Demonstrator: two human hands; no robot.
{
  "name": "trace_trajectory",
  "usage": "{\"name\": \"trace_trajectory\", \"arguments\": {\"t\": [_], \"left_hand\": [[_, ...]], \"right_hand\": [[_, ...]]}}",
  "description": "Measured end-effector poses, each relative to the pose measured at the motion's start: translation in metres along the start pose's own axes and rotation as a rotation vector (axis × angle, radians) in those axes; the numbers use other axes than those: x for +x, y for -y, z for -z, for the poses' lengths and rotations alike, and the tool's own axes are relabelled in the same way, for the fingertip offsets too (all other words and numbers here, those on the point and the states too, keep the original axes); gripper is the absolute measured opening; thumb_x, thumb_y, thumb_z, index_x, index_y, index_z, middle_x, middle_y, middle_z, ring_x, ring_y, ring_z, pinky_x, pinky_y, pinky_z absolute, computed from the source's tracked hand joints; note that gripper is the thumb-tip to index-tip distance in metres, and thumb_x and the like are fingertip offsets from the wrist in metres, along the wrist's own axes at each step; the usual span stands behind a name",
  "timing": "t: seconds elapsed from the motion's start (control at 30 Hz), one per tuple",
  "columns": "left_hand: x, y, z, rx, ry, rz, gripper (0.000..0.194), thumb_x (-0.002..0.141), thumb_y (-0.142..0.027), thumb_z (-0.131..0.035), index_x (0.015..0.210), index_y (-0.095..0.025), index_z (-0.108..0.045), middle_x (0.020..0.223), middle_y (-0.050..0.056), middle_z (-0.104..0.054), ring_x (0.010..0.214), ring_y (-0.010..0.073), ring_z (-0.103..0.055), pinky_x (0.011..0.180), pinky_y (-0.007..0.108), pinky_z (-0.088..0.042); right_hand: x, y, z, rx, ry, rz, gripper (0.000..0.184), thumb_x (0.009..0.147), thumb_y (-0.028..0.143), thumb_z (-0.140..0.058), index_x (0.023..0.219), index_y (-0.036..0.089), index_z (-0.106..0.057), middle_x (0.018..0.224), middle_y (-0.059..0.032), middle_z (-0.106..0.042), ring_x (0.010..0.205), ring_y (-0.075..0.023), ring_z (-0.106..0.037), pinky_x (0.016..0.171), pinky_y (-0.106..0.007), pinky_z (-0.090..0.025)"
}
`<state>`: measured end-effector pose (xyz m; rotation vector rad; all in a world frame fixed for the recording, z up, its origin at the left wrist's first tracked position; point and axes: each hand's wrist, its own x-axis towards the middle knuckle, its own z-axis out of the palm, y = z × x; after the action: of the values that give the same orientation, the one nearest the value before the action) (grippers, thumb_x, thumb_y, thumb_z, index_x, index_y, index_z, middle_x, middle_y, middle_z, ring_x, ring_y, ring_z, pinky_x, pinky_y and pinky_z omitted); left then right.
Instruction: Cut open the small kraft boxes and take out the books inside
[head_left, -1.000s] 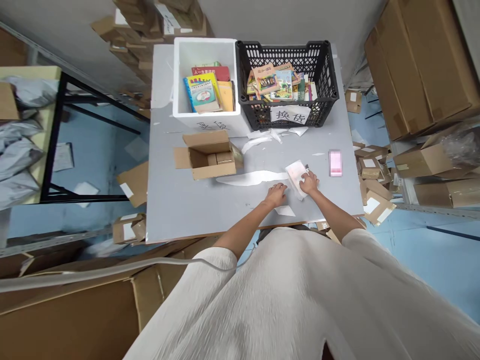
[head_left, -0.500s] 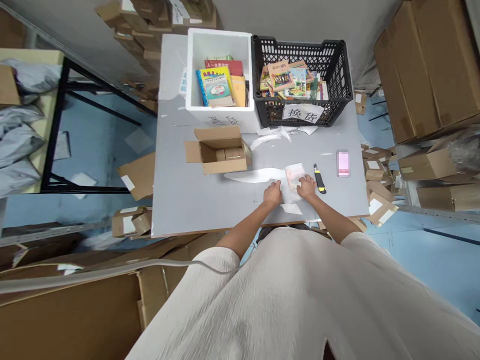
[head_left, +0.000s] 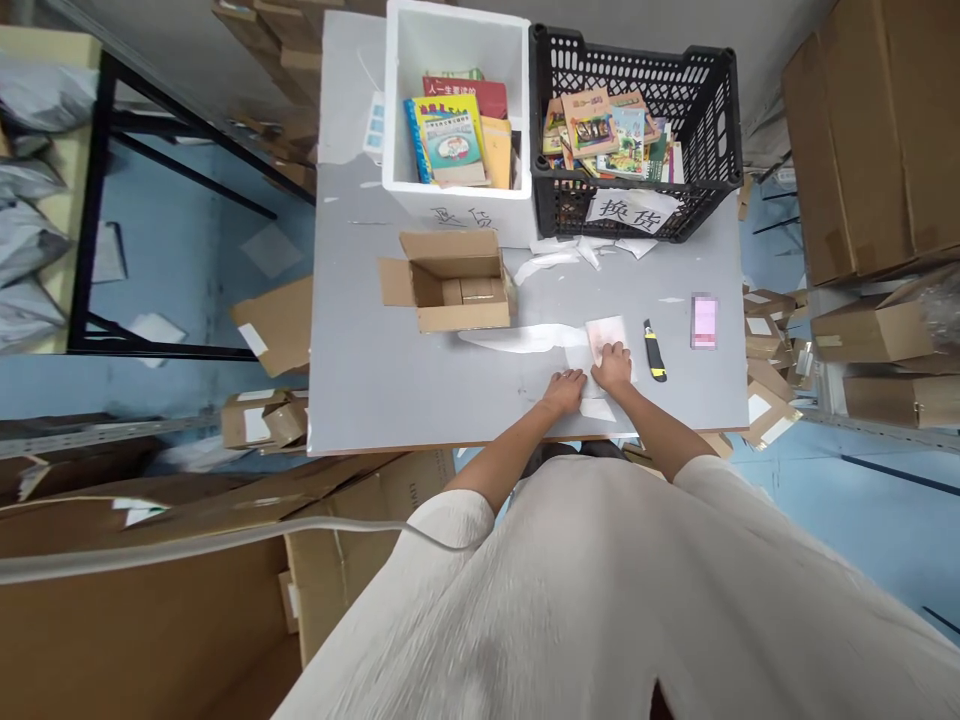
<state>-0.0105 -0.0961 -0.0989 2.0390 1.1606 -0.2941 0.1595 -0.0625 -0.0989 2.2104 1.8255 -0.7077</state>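
Note:
On the grey table (head_left: 390, 400) lies a small flat packet (head_left: 606, 328), pinkish at its far end, with a whitish, partly see-through sheet (head_left: 577, 357) around or under it. My right hand (head_left: 613, 370) is on the packet with bent fingers closed on its near part. To the left, my left hand (head_left: 566, 390) is closed at the sheet's left edge, fingertips toward the right hand. What lies under the fingers is hidden. A loose white scrap (head_left: 598, 409) sits just below the hands. A black and yellow box cutter (head_left: 654, 352) rests to the right.
An open cardboard box (head_left: 465, 316) stands left of the hands. Behind it are a white foam box (head_left: 457, 205) of books and a black plastic crate (head_left: 712, 170) with more books. A phone (head_left: 704, 322) lies at right. Torn white paper strips (head_left: 517, 338) litter the table.
The camera view has shifted. My left hand has turned so its fingers point more to the right, and my two hands are closer together over the packet.

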Motion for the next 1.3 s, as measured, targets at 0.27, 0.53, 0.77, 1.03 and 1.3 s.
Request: {"name": "trace_trajectory", "arguments": {"t": [0.27, 0.53, 0.77, 1.03, 1.3], "left_hand": [[0.001, -0.004, -0.002, 0.055, 0.006, 0.052, 0.067, 0.098, -0.012, -0.058, 0.164, -0.019, -0.056, 0.18, 0.019, -0.048, 0.17, 0.0413, -0.037, 0.141, 0.069, -0.015], [-0.006, 0.007, 0.013, 0.046, -0.159, 0.197, 0.06, 0.103, -0.02, -0.053, 0.163, -0.019, -0.054, 0.174, 0.02, -0.051, 0.168, 0.0379, -0.038, 0.142, 0.063, -0.019], [-0.011, 0.028, 0.025, -0.039, -0.172, 0.322, 0.051, 0.108, -0.025, -0.048, 0.158, -0.016, -0.054, 0.167, 0.024, -0.054, 0.152, 0.0391, -0.053, 0.126, 0.054, -0.045], [-0.009, 0.029, 0.017, -0.07, -0.051, 0.294, 0.05, 0.103, -0.022, -0.055, 0.153, -0.021, -0.059, 0.168, 0.02, -0.052, 0.156, 0.038, -0.052, 0.126, 0.052, -0.046], [-0.013, 0.035, 0.014, -0.055, -0.005, 0.262, 0.058, 0.103, -0.023, -0.057, 0.16, -0.02, -0.053, 0.183, 0.02, -0.039, 0.166, 0.0356, -0.044, 0.134, 0.052, -0.037]], "right_hand": [[-0.005, -0.011, 0.037, 0.081, 0.035, -0.034, 0.036, 0.104, 0.02, -0.051, 0.136, 0.016, -0.067, 0.137, -0.0222, -0.071, 0.122, -0.0362, -0.068, 0.1, -0.044, -0.056], [-0.007, 0.003, 0.055, 0.265, -0.021, -0.01, 0.039, 0.108, 0.021, -0.045, 0.134, 0.017, -0.073, 0.115, -0.0175, -0.081, 0.109, -0.0335, -0.074, 0.095, -0.037, -0.053], [0.004, 0.017, 0.032, 0.465, -0.005, -0.03, 0.041, 0.1, 0.015, -0.045, 0.121, 0.019, -0.08, 0.108, -0.0116, -0.083, 0.104, -0.0298, -0.073, 0.093, -0.033, -0.054], [-0.005, -0.007, 0.022, 0.215, -0.021, -0.026, 0.049, 0.105, 0.022, -0.052, 0.152, 0.016, -0.064, 0.153, -0.0204, -0.064, 0.136, -0.0348, -0.061, 0.115, -0.043, -0.051], [0.004, 0.032, 0.003, 0.054, 0.096, 0.075, 0.041, 0.108, 0.037, -0.064, 0.146, 0.02, -0.062, 0.158, -0.0194, -0.054, 0.144, -0.0374, -0.051, 0.119, -0.049, -0.048]]}}
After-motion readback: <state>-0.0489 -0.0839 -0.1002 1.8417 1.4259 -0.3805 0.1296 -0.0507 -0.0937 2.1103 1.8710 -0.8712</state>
